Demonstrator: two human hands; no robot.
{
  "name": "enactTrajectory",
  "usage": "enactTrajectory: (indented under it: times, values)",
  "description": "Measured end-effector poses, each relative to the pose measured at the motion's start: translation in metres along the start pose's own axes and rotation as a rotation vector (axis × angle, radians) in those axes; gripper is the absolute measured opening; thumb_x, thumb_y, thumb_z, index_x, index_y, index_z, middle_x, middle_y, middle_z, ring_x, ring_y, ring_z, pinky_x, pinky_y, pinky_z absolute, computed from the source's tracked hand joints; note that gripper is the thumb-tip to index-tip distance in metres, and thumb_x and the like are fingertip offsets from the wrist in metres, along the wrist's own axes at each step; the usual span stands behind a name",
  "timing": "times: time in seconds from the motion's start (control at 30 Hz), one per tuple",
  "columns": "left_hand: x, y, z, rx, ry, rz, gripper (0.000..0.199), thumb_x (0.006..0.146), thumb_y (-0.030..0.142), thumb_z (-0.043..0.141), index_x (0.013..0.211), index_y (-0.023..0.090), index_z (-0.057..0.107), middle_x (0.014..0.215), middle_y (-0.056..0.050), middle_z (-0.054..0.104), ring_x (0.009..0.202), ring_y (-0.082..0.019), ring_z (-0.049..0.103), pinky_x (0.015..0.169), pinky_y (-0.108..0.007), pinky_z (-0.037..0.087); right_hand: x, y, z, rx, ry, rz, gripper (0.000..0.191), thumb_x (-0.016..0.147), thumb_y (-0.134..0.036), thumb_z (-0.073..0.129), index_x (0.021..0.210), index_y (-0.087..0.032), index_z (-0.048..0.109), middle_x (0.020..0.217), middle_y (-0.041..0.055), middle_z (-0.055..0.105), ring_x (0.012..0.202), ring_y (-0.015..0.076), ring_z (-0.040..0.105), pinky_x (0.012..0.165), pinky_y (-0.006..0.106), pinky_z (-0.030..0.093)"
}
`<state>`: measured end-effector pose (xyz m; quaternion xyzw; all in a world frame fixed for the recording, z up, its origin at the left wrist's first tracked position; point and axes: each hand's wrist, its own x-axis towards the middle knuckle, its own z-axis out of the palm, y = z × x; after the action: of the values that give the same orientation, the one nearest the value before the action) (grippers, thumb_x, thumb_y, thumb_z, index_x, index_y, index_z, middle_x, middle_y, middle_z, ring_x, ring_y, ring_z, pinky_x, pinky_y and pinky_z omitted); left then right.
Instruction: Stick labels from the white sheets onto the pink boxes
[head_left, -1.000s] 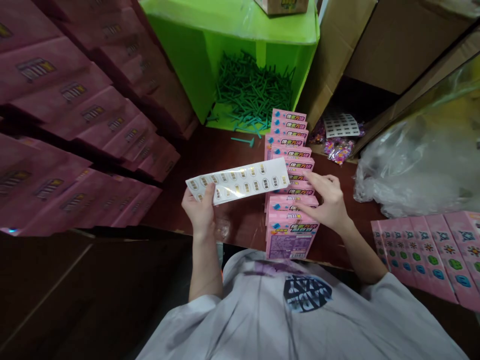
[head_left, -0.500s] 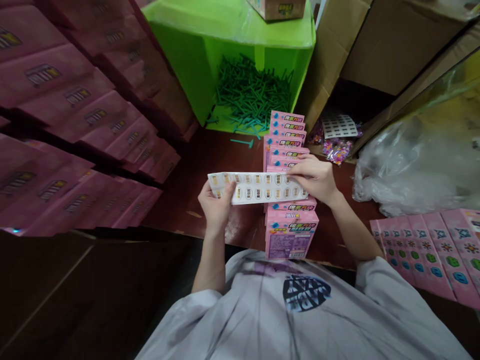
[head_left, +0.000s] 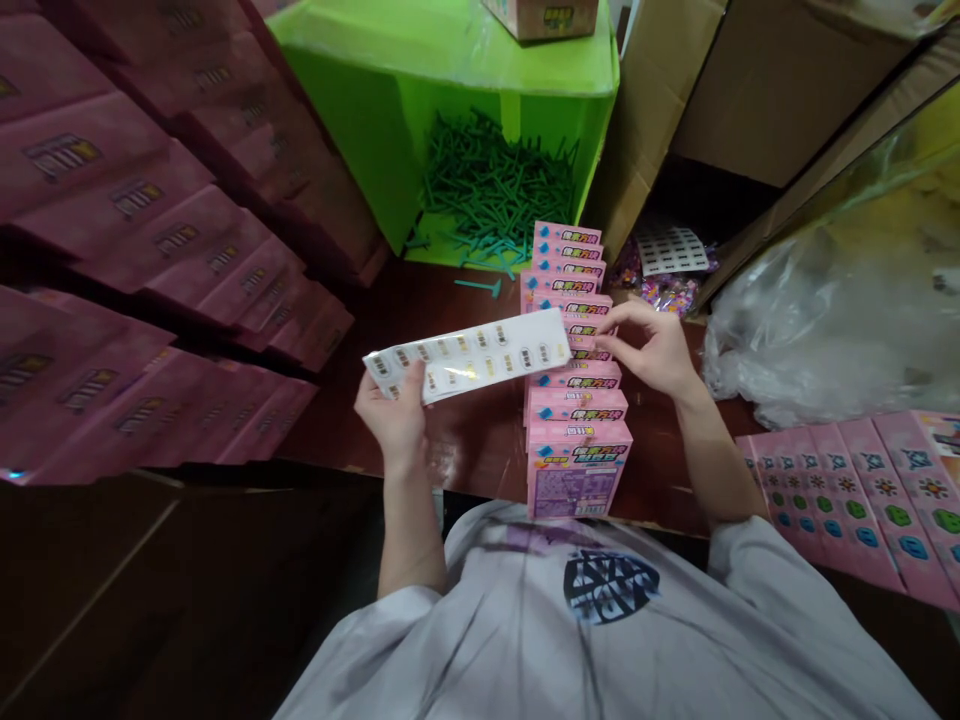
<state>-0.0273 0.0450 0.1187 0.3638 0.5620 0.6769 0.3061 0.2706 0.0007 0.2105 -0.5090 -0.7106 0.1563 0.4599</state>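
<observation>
My left hand [head_left: 395, 413] grips the left end of a white sticker sheet [head_left: 480, 362], thumb on top. Oval stickers with dark and gold print run along it in two rows, and the sheet tilts up towards its right end. My right hand [head_left: 651, 348] is just right of the sheet, apart from it, thumb and forefinger brought together in a pinch. Whatever is between those fingertips is too small to make out. Under and behind the sheet, a row of pink boxes [head_left: 576, 470] stands on the table, running away from me; the sheet hides part of it.
A bright green bin [head_left: 345, 130] holds many green plastic hammer-like sticks; one stick [head_left: 480, 288] lies on the table [head_left: 480, 450]. Pink boxes [head_left: 172, 240] are stacked at left. Cardboard [head_left: 660, 110], plastic wrap [head_left: 795, 330] and more pink boxes [head_left: 847, 500] are at right.
My right hand has come off the sheet's right end and moved slightly right. My left hand has shifted left with the sheet, whose right end now tilts up and has a bare upper corner.
</observation>
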Motion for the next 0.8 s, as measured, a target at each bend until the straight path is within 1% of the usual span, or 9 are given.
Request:
enactTrajectory:
  times: [0.1,0.2,0.33,0.4,0.47,0.57,0.63,0.73,0.8]
  values:
    - [0.012,-0.006,-0.011,-0.003,0.08,0.014,0.031,0.062,0.033,0.08,0.082,0.016,0.064,0.078,-0.002,0.068,0.064,-0.012,0.061,0.052,-0.02,0.053,-0.003,0.01,-0.002,-0.06,-0.159,0.005,0.009,0.073,-0.022,0.078,0.074,-0.021,0.069,0.079,-0.0003,0.072,0.08,0.0191,0.064,0.094,0.046,0.047]
    - [0.016,-0.01,-0.015,-0.003,0.105,0.015,0.03,0.061,0.032,0.079,0.081,0.017,0.063,0.077,-0.001,0.067,0.063,-0.012,0.061,0.05,-0.02,0.052,-0.009,0.02,0.008,-0.118,-0.225,0.012,0.01,0.07,-0.017,0.079,0.071,-0.021,0.069,0.077,-0.0005,0.072,0.08,0.0191,0.064,0.09,0.043,0.047]
    - [0.011,-0.009,-0.012,0.02,0.086,-0.012,0.03,0.06,0.032,0.079,0.081,0.016,0.064,0.077,-0.002,0.068,0.06,-0.012,0.06,0.049,-0.021,0.051,-0.022,0.027,0.021,-0.308,-0.214,-0.007,0.012,0.074,-0.019,0.077,0.085,-0.023,0.074,0.086,0.0007,0.076,0.085,0.0228,0.068,0.102,0.054,0.039]
    - [0.008,-0.007,-0.01,0.021,0.07,-0.012,0.031,0.061,0.033,0.08,0.082,0.016,0.065,0.078,-0.002,0.069,0.062,-0.012,0.061,0.052,-0.022,0.053,-0.028,0.026,0.021,-0.397,-0.173,-0.053,0.035,0.077,-0.022,0.076,0.111,-0.026,0.071,0.107,0.004,0.076,0.095,0.026,0.069,0.105,0.058,0.035]
    - [0.004,-0.004,-0.008,0.02,0.05,0.011,0.033,0.062,0.035,0.081,0.084,0.015,0.066,0.082,-0.004,0.07,0.066,-0.014,0.064,0.058,-0.024,0.056,-0.029,0.02,0.016,-0.399,-0.068,-0.11,0.047,0.08,-0.027,0.076,0.125,-0.026,0.065,0.118,0.006,0.073,0.099,0.0266,0.069,0.103,0.055,0.038]
    - [-0.002,0.0,-0.002,0.022,-0.003,0.072,0.037,0.065,0.038,0.081,0.087,0.013,0.066,0.088,-0.006,0.072,0.074,-0.015,0.067,0.068,-0.027,0.057,-0.021,0.005,0.01,-0.357,0.163,-0.148,0.027,0.085,-0.036,0.071,0.11,-0.026,0.072,0.105,0.0039,0.077,0.093,0.0245,0.07,0.099,0.049,0.043]
    - [-0.009,0.003,0.004,0.032,-0.049,0.105,0.039,0.065,0.04,0.082,0.088,0.013,0.066,0.087,-0.006,0.072,0.074,-0.015,0.068,0.069,-0.027,0.057,-0.01,-0.006,0.01,-0.358,0.199,-0.171,0.019,0.088,-0.037,0.067,0.102,-0.026,0.074,0.1,0.0023,0.077,0.093,0.0237,0.069,0.103,0.048,0.04]
    - [-0.021,0.007,0.015,0.027,-0.12,0.114,0.039,0.064,0.041,0.082,0.086,0.013,0.066,0.083,-0.005,0.071,0.07,-0.014,0.067,0.066,-0.025,0.056,0.006,-0.016,0.018,-0.331,0.024,-0.218,0.02,0.09,-0.034,0.063,0.105,-0.025,0.073,0.105,0.0012,0.077,0.103,0.0234,0.067,0.112,0.05,0.031]
    - [-0.027,0.01,0.02,-0.001,-0.141,0.111,0.037,0.065,0.041,0.081,0.084,0.013,0.066,0.079,-0.003,0.07,0.067,-0.013,0.066,0.064,-0.024,0.055,0.014,-0.016,0.025,-0.299,-0.092,-0.204,0.016,0.09,-0.031,0.063,0.1,-0.025,0.074,0.1,0.0005,0.077,0.1,0.0223,0.068,0.111,0.049,0.032]
